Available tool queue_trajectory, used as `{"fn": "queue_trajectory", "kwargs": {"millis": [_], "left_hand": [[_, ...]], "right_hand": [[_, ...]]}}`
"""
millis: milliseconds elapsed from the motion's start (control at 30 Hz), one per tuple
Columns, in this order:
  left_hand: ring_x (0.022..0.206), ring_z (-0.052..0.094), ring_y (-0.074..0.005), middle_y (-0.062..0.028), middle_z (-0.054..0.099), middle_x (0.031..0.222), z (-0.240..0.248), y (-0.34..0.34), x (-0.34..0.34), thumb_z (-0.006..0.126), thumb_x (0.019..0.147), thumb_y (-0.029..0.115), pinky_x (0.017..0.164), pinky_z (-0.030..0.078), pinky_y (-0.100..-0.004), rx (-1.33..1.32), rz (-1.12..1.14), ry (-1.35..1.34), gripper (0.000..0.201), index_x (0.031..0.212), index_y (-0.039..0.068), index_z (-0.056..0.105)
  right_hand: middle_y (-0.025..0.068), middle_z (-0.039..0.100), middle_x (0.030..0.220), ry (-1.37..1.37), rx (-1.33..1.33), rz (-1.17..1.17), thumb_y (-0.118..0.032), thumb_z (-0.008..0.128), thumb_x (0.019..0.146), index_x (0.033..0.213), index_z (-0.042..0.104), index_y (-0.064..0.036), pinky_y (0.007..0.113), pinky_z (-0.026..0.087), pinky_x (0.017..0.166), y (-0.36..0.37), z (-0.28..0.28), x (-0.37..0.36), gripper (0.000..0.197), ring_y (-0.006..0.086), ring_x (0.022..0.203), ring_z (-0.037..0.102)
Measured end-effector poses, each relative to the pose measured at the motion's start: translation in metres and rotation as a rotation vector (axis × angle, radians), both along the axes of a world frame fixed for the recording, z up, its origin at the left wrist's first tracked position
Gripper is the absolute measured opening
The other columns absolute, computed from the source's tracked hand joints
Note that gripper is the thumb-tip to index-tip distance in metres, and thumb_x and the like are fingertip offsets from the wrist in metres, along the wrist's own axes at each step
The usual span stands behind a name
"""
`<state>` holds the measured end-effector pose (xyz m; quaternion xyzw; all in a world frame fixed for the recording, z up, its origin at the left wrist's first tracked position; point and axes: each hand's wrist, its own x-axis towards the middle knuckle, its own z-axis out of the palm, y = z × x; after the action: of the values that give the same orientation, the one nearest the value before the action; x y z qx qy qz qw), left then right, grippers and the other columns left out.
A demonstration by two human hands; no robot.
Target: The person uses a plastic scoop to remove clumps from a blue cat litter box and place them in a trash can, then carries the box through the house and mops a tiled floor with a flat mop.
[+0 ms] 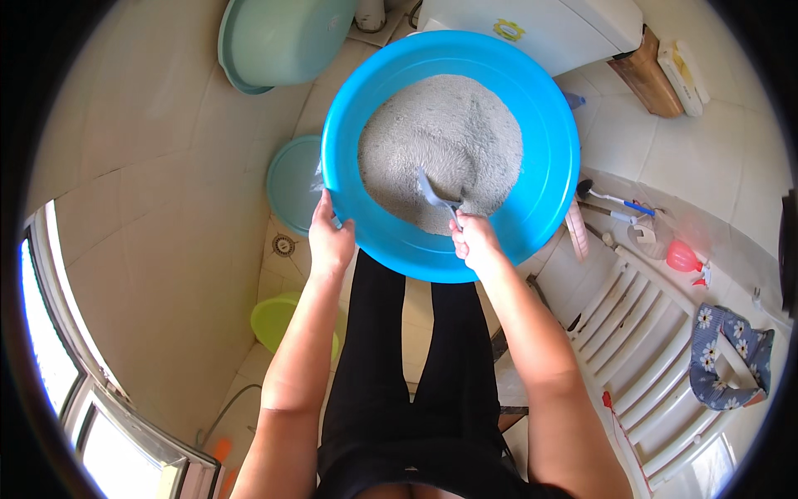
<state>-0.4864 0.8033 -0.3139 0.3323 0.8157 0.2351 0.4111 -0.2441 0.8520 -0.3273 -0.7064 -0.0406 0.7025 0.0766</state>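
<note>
- Blue basin: largest item in view, ahead of the person's black trousers; whatever bears its weight is hidden beneath.
- White slatted chair: lower right, outer end bent and cut by the fisheye rim.
- Grey granular material: spread over the basin floor, surface ridged near the middle.
- White fixture: behind the basin, upper edge cropped; kind not certain.
- Pale green basin: upper left, cut off at top.
- Blue floral cloth: draped on the chair, white daisy print.
- Teal basin: partly covered by the blue basin's left side.
- Lime-green basin: partly behind the left forearm.
- Left hand: fingers touch the outer left rim; cannot tell how far they close.
- Right hand: inside the near rim, fingers closed on the utensil handle.
- Grey utensil: over the grey material, handle end covered by the hand; head shape hard to make out.
- Red spray bottle: right, against the wall.
- Yellow-green sticker: on the fixture; no legible writing.
- Small pale mark: on the black clothing, too small to read.
</note>
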Motion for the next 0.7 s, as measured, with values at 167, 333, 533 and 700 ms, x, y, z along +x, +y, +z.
{"fn": "queue_trajectory", "kwargs": {"millis": [167,333,533,700], "left_hand": [[0.106,0.055,-0.0260,-0.0182,0.051,0.121,-0.001,-0.001,-0.003,0.055,0.077,-0.001,0.092,0.043,-0.0335,-0.013,0.102,-0.089,0.059,0.133,-0.001,0.037],[0.101,0.056,-0.0260,-0.0178,0.054,0.118,-0.001,0.001,-0.002,0.055,0.077,0.000,0.090,0.044,-0.0338,-0.025,0.099,-0.058,0.058,0.132,-0.002,0.039],[0.102,0.055,-0.0271,-0.0186,0.053,0.117,-0.008,-0.005,-0.004,0.056,0.075,0.001,0.091,0.042,-0.0338,0.057,0.017,0.041,0.060,0.132,-0.002,0.038],[0.103,0.056,-0.0283,-0.0198,0.053,0.120,0.002,0.001,0.002,0.055,0.074,0.000,0.091,0.043,-0.0340,0.033,0.023,0.063,0.061,0.132,-0.003,0.038]], "right_hand": [[-0.0032,0.034,0.046,0.332,-0.065,-0.288,-0.028,0.035,0.096,0.076,0.048,-0.0086,0.026,0.021,0.032,-0.006,0.012,0.027,0.030,0.0085,0.033,0.027],[-0.0009,0.039,0.049,0.315,-0.203,-0.115,-0.024,0.037,0.095,0.077,0.050,-0.0054,0.025,0.020,0.031,-0.021,0.025,0.006,0.029,0.0082,0.033,0.028],[0.0049,0.044,0.051,0.074,-0.213,0.317,-0.013,0.034,0.087,0.076,0.051,-0.0035,0.029,0.022,0.031,-0.021,-0.023,-0.056,0.022,0.0122,0.034,0.035],[0.0025,0.042,0.058,0.099,-0.214,-0.397,-0.011,0.037,0.085,0.073,0.046,-0.0078,0.025,0.028,0.038,-0.008,-0.045,-0.140,0.015,0.0118,0.044,0.038]]}}
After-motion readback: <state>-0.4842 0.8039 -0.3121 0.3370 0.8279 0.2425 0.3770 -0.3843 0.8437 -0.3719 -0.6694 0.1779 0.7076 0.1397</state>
